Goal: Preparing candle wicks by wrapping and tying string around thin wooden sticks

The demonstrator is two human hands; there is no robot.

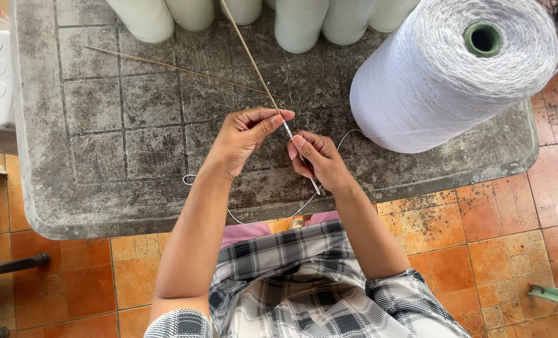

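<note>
White thread (304, 203), thin, limp and light, is pinched with a slim stiff stick (273, 100) by both hands: left hand (244, 138) closed on the shaft, right hand (320, 159) closed lower down, above the tabletop's (103, 156) front edge. Best gripped by fingertips. A heavy-looking yarn cone (442, 81) lies at the right edge.

On the table (103, 188), a large yarn cone (448, 75) lies on its side at the right. A row of upright cones (298, 22) stands along the far edge. A loose thin stick (166, 67) lies left of centre. Near the front edge, both hands meet on another stick (263, 87), the left hand (244, 138) just left of the right hand (320, 159). The thread (348, 134) runs from the big cone to the hands.
</note>
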